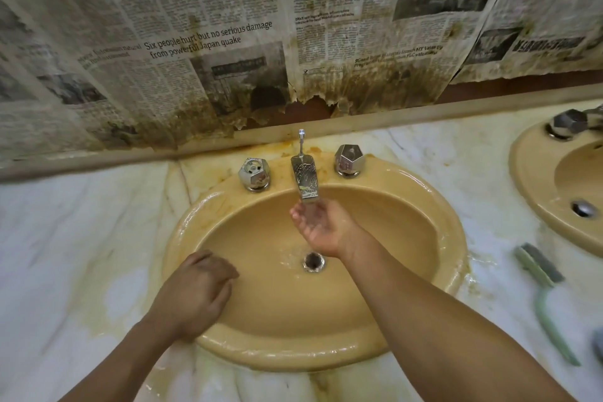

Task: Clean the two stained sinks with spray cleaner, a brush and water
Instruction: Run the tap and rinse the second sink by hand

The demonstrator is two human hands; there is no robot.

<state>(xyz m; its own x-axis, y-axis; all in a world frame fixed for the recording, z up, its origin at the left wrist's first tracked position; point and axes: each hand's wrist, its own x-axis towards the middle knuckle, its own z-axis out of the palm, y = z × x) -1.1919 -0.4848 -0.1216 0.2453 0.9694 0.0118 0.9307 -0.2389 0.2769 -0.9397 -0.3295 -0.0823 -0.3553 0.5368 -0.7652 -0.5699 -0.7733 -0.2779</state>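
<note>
My right hand (318, 225) is cupped palm up, fingers relaxed and gripping nothing, just under the spout (305, 179) at the far side of the near sink (182, 238). Water runs over the palm and ripples down around the drain (313, 261). My left hand (195, 290) lies palm down on the near-left inner wall of the same basin, its fingers loosely bent against the glaze, with nothing in them.

The tan basin is wet and glossy. Orange-brown staining shows on its far rim around the spout and the two faceted chrome tap handles, one to the left (254, 173) and one to the right (349, 160).

The brush (538, 266), pale green with a grey head, lies on the marble surface (65, 238) to the right, between this sink and the second sink (528, 173), which is cut off by the right edge. A grey shape at the near right edge is too blurred to identify. Stained, torn newspaper (195, 42) covers the wall behind.
</note>
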